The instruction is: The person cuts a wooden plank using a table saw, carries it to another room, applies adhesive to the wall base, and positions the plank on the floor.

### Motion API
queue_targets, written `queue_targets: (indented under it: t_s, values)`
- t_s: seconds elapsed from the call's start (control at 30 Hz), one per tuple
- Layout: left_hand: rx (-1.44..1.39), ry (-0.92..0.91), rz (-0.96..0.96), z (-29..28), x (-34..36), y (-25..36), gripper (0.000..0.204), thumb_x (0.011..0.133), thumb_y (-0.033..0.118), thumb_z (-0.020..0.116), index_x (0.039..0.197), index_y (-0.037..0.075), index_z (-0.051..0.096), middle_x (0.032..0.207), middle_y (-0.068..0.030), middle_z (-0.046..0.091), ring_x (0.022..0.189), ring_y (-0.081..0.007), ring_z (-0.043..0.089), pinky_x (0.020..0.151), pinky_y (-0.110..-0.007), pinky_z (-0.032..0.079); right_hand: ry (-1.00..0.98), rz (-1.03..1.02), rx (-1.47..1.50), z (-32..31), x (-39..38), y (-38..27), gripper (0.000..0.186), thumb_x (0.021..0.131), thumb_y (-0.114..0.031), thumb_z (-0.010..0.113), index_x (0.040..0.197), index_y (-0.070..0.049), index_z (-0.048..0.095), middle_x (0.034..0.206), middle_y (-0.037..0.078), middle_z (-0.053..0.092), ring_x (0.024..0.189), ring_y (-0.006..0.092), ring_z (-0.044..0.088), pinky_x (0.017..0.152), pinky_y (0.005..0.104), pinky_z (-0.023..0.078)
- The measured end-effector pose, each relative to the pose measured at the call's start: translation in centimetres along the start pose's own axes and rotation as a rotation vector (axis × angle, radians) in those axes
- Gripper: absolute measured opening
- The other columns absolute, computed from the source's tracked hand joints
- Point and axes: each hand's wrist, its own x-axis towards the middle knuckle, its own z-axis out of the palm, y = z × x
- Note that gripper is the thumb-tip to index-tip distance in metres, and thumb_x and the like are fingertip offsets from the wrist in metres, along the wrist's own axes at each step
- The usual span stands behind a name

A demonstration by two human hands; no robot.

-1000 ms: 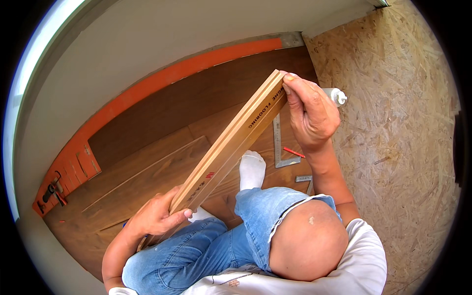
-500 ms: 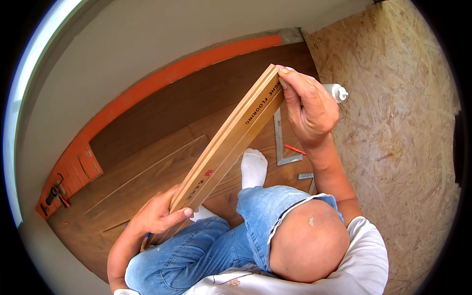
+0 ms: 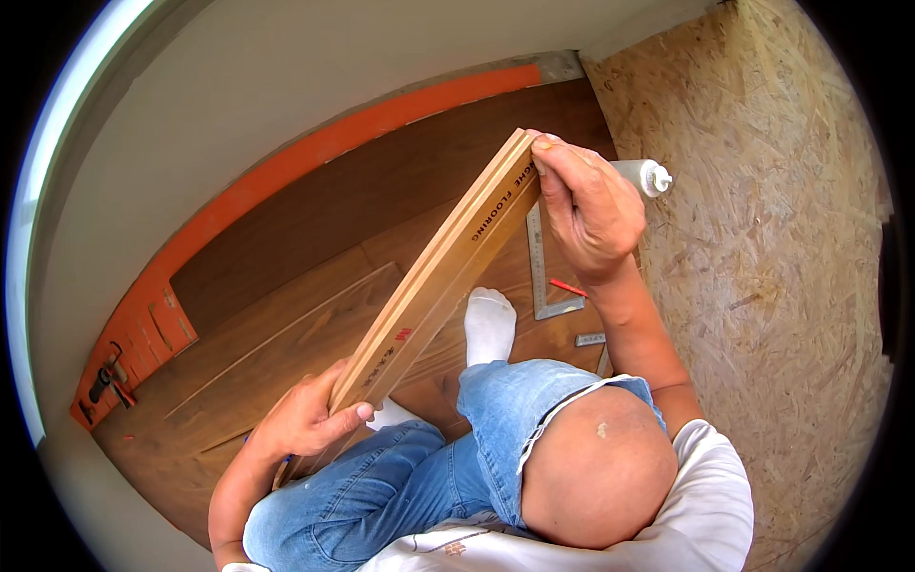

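Note:
A long wooden flooring plank (image 3: 429, 291) is held aslant above my legs, its grooved edge and printed underside showing. At its far upper end, my right hand (image 3: 593, 202) pinches the corner between thumb and fingers. Lower down, near my left knee, my left hand (image 3: 313, 412) grips the plank's edge with the thumb across the printed face; its fingers are mostly behind the board. The plank's near end is partly hidden by my left arm and leg.
Brown floorboards (image 3: 286, 286) lie below, bordered by orange underlay (image 3: 238, 195) along the wall. A black tool (image 3: 107, 381) rests on the underlay. Right of my foot are a metal square (image 3: 539, 276) and a red pencil (image 3: 568, 287). A white bottle (image 3: 648, 177) lies by the chipboard (image 3: 762, 286).
The plank's far end and my right hand have shifted slightly left and down. Both hands keep their hold, and my left hand has hardly moved.

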Motion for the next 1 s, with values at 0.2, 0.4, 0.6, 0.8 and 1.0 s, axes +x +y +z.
queue_targets:
  t_s: [0.2, 0.4, 0.6, 0.8, 1.0]
  values:
    - [0.008, -0.011, -0.017, -0.1, 0.2, 0.1, 0.067, 0.099, 0.04, 0.07, 0.15, 0.001, 0.05, 0.1, -0.0197, 0.078, 0.097, -0.0331, 0.077, 0.088, -0.043, 0.058, -0.009, 0.014, 0.001, -0.1, 0.0, -0.2, 0.031, 0.08, 0.012, 0.08, 0.108, 0.002, 0.071, 0.098, 0.016, 0.078, 0.089, 0.0308, 0.078, 0.077, 0.0368, 0.065]
    - [-0.02, -0.005, -0.036, 0.0, 0.2, 0.0, 0.067, 0.099, 0.041, 0.07, 0.149, 0.001, 0.05, 0.1, -0.02, 0.078, 0.097, -0.0336, 0.077, 0.088, -0.044, 0.058, -0.024, 0.021, 0.014, 0.0, -0.1, -0.1, 0.031, 0.079, 0.012, 0.08, 0.107, 0.001, 0.071, 0.098, 0.016, 0.078, 0.089, 0.0312, 0.078, 0.076, 0.0371, 0.064]
    - [-0.072, -0.011, -0.035, 0.2, 0.4, -0.8, 0.066, 0.099, 0.04, 0.07, 0.148, 0.0, 0.051, 0.1, -0.0205, 0.077, 0.095, -0.032, 0.077, 0.087, -0.043, 0.058, -0.061, 0.007, 0.044, 0.0, -0.5, 0.6, 0.031, 0.079, 0.012, 0.079, 0.106, 0.001, 0.07, 0.1, 0.017, 0.078, 0.09, 0.032, 0.078, 0.077, 0.0375, 0.064]
    - [-0.212, 0.011, -0.011, 0.5, 0.9, -1.3, 0.064, 0.1, 0.039, 0.068, 0.147, -0.002, 0.052, 0.099, -0.0173, 0.076, 0.093, -0.0254, 0.075, 0.086, -0.041, 0.058, -0.139, -0.016, 0.028, -0.2, -0.5, 0.8, 0.029, 0.081, 0.011, 0.078, 0.106, 0.002, 0.069, 0.105, 0.019, 0.078, 0.089, 0.0333, 0.077, 0.076, 0.0379, 0.064]
    - [-0.248, -0.009, 0.008, 0.2, 1.2, -1.2, 0.059, 0.101, 0.038, 0.068, 0.142, -0.002, 0.054, 0.098, -0.0164, 0.075, 0.093, -0.0243, 0.073, 0.085, -0.04, 0.057, -0.12, -0.06, -0.036, 0.2, 0.9, 1.4, 0.029, 0.084, 0.009, 0.079, 0.109, 0.003, 0.068, 0.091, 0.014, 0.076, 0.076, 0.0274, 0.075, 0.066, 0.0345, 0.062]
